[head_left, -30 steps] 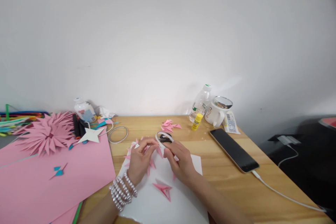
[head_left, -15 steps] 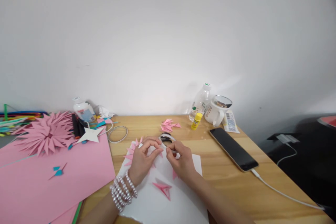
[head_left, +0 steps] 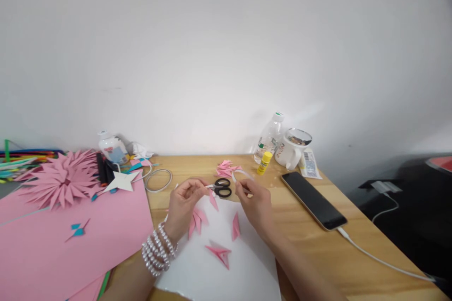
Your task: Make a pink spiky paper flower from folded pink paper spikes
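Head camera: the left hand (head_left: 183,207) pinches a pink paper piece (head_left: 213,200) above the white sheet (head_left: 215,263) on the wooden table (head_left: 318,254). The right hand (head_left: 256,204) grips what looks like a white ring (head_left: 240,174), fingers closed. Scissors (head_left: 221,189) lie between the hands.

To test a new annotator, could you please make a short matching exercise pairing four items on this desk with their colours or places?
Things:
1. scissors
2. glue stick
3. phone
4. paper star

Descriptions:
A. white, on the pink sheet
B. yellow, beside the mug
C. black handles, between the left hand and right hand
D. dark screen, cable plugged in

Pairs: 1-C, 2-B, 3-D, 4-A
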The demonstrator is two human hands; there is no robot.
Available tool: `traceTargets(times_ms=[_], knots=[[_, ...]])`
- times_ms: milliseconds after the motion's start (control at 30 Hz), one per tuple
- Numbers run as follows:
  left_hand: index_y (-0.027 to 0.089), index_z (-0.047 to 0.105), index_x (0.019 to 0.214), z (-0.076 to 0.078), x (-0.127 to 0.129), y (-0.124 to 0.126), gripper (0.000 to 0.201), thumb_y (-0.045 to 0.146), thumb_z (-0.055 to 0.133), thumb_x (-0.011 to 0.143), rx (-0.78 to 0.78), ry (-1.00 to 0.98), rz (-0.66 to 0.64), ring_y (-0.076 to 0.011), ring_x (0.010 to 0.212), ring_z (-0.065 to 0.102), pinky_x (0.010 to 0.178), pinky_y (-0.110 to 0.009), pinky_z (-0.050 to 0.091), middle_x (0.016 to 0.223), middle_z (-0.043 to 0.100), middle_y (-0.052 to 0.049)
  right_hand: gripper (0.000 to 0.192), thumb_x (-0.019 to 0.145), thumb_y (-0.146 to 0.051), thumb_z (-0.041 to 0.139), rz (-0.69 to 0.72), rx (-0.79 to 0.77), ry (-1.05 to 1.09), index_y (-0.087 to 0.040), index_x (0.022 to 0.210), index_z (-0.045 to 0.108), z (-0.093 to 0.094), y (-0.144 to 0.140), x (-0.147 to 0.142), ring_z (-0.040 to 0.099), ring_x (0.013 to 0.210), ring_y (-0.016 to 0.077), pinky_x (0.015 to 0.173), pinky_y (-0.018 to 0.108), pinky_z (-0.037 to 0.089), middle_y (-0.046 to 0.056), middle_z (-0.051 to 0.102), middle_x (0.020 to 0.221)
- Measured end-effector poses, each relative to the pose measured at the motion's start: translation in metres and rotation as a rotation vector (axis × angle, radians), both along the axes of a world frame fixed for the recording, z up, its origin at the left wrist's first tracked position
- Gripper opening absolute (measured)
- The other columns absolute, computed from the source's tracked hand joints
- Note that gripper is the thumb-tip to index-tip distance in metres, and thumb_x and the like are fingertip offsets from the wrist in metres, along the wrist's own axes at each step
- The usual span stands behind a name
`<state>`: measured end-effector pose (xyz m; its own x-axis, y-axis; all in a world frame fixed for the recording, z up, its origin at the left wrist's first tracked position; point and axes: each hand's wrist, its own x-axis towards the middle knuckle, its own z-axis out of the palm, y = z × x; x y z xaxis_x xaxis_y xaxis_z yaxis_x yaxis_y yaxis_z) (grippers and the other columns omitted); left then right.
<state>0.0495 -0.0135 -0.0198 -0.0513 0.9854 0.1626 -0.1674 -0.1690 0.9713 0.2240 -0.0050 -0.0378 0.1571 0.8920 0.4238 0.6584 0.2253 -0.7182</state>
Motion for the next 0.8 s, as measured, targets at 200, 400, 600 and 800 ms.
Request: traceTargets(times_ms=[200, 400, 600, 800], knots=[[0.016, 0.058, 0.069, 0.0, 0.002, 0.0, 0.017, 0.032, 0.059, 0.074, -0.063, 0.065, -0.088, -0.0129, 0.067, 0.054, 0.07, -0.026, 0.041, 0.064, 0.057, 0.001, 0.031, 0.083, -0.032, 0.046, -0.129, -0.234, -0.464, -0.015, 0.063, 0.062, 0.003, -0.001, 0.002, 0.059, 0.067, 0.0221, 0.055, 0.028, 0.036, 0.011, 0.065, 0.071], [0.015, 0.059, 0.066, 0.004, 0.003, -0.003, 0.02, 0.034, 0.058, 0.074, -0.115, 0.223, -0.179, -0.0125, 0.062, 0.049, 0.063, -0.024, 0.038, 0.06, 0.052, 0.002, 0.025, 0.082, -0.036, 0.049, 0.442, -0.08, 0.267, -0.017, 0.072, 0.061, 0.004, -0.003, -0.006, 0.059, 0.066, 0.0161, 0.061, 0.025, 0.045, 0.004, 0.064, 0.069], [0.015, 0.059, 0.066, 0.003, 0.003, -0.002, 0.022, 0.035, 0.056, 0.075, -0.113, 0.241, -0.178, -0.0128, 0.06, 0.048, 0.062, -0.025, 0.037, 0.058, 0.052, 0.001, 0.019, 0.075, -0.036, 0.058, 0.547, -0.214, 0.616, -0.017, 0.076, 0.057, -0.005, -0.004, -0.012, 0.055, 0.058, 0.0125, 0.057, 0.024, 0.045, 0.0, 0.057, 0.061], [0.015, 0.062, 0.07, 0.003, 0.005, -0.005, 0.021, 0.034, 0.055, 0.076, -0.111, 0.22, -0.209, -0.0119, 0.059, 0.047, 0.06, -0.025, 0.038, 0.06, 0.054, 0.001, 0.018, 0.075, -0.033, 0.057, 0.533, -0.225, 0.511, -0.016, 0.071, 0.057, -0.004, -0.006, -0.014, 0.053, 0.058, 0.0118, 0.056, 0.023, 0.044, 0.001, 0.056, 0.062]])
